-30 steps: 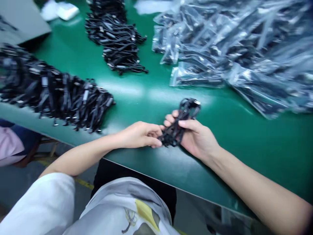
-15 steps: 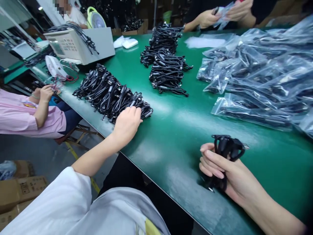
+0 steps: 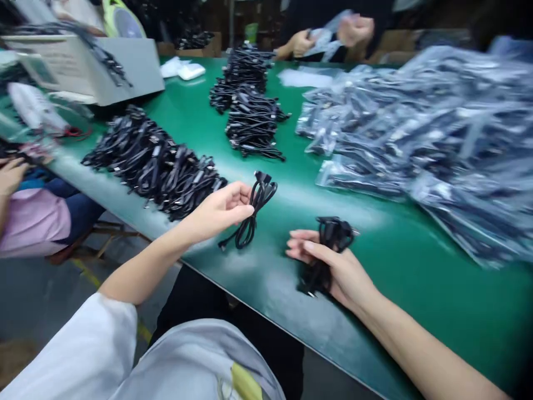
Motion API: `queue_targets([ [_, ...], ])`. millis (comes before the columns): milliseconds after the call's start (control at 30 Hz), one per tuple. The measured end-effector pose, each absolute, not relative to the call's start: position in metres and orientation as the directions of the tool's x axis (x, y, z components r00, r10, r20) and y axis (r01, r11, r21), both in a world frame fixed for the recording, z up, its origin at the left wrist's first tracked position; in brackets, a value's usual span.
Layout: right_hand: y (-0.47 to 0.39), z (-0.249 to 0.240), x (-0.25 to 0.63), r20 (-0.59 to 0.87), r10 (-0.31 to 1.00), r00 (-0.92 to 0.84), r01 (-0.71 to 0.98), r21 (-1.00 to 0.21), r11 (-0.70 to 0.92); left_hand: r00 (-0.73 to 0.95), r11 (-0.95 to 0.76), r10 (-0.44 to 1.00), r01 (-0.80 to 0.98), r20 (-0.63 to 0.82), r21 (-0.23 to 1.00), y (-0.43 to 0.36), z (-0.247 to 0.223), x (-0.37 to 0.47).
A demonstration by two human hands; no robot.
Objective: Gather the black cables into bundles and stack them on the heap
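**On green bench: cables, loose and bagged**

Far left, off the bench edge: a seated co-worker's hand (image 3: 9, 175) and pink sleeve (image 3: 33, 222), blurred.

Back left corner: grey box (image 3: 125, 66) with black leads draped over its top.

Left of centre: long cable heap (image 3: 154, 161) lying along the near edge of the bench (image 3: 416, 278).

Left hand (image 3: 220, 208): raised just above the bench at the near end of that heap, fingers and thumb pinched on 1 looped cable (image 3: 252, 214). The loop hangs from the grip, plug ends up beside the fingertips, lower end trailing toward the bench surface; whether it touches cannot be told.

Centre back: 2nd cable heap (image 3: 250, 111), well apart from the 1st, with a white packet (image 3: 183, 69) to its left.

Right hand (image 3: 333, 266): palm turned up, resting low over the bench near its front edge, fingers loosely curled round a bundle (image 3: 328, 250) of black cables. The bundle's top sticks out past the fingertips; its lower end hangs below the palm. The 2 hands are near each other, not touching.

Right half: large pile of clear bags (image 3: 416, 133), each holding dark cable, blurred.

Far side, top centre: another person's 2 hands (image 3: 328, 36) holding a clear bag.
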State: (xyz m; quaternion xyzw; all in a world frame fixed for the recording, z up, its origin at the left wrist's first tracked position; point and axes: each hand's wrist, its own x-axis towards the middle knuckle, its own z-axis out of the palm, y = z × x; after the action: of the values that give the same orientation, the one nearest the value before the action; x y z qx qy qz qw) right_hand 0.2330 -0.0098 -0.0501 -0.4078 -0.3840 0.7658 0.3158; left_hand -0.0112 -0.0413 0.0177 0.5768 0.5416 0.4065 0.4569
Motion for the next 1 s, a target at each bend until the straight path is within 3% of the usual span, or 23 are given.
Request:
queue_targets([
  [100,-0.008,-0.052,0.235,-0.294,0.781,-0.551,-0.269,-0.824,-0.500,0.281,0.131,0.948,0.079,-0.148,0.988,-0.023,0.003,0.024],
  [267,-0.004,-0.060,0.242,-0.227,0.790,-0.569,-0.322,-0.823,-0.468,0.387,0.152,0.912,-0.014,-0.135,0.988,-0.005,-0.022,0.059],
  [500,-0.003,-0.064,0.240,-0.312,0.805,-0.505,-0.231,-0.849,-0.475,0.371,0.132,0.922,-0.024,-0.114,0.991,-0.003,-0.029,0.039],
  [667,-0.003,-0.056,0.236,-0.387,0.821,-0.419,-0.244,-0.823,-0.513,0.223,0.153,0.960,0.090,-0.170,0.984,0.000,-0.023,0.035],
  [1000,-0.005,-0.052,0.240,-0.367,0.868,-0.335,-0.022,-0.918,-0.396,0.180,0.174,0.967,0.048,-0.180,0.984,0.002,-0.025,0.036],
])
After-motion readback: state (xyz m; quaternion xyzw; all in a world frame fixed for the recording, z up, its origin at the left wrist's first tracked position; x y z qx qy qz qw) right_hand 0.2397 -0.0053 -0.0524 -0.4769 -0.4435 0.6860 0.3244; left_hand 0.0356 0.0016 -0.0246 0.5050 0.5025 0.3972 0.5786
